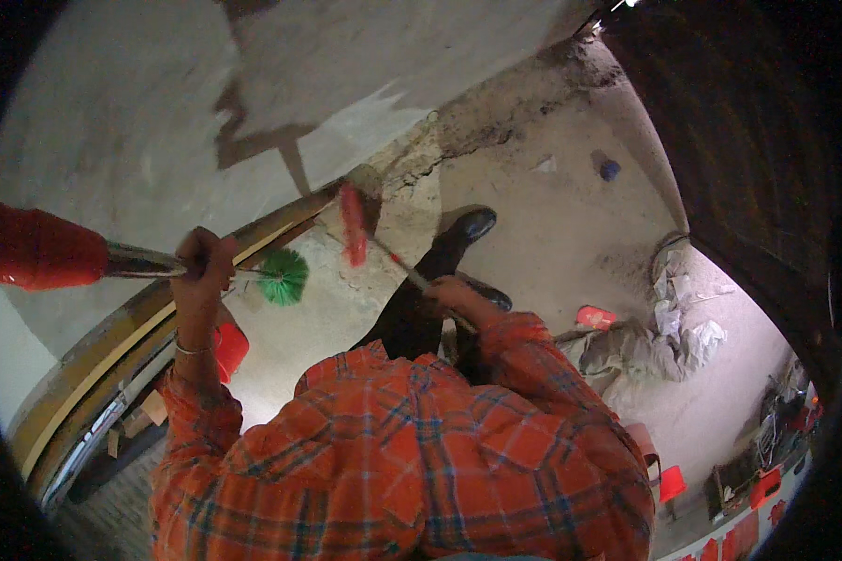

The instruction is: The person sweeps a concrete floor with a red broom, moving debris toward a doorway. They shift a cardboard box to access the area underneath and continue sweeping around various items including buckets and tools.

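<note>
My left hand [203, 259] is closed around slim handles at the left. A large red object [38, 245], cut off by the picture's edge, lies at their outer end. A round green bristle brush [283, 276] shows just beyond the hand, on a thin rod that seems to run into my grip. My right hand [456, 298] grips a thin stick [410, 273]. The stick's far end meets a blurred, long red head [353, 224], close to the base of the wall; its exact kind cannot be told.
A plastered wall [147, 126] rises at the upper left, with long strips [140, 319] along its foot. A red object [231, 350] is beside my left forearm. On the floor lie a blue item [609, 170], a red packet [595, 318] and crumpled sheeting [631, 347]. Dark cloth [751, 175] hangs at right.
</note>
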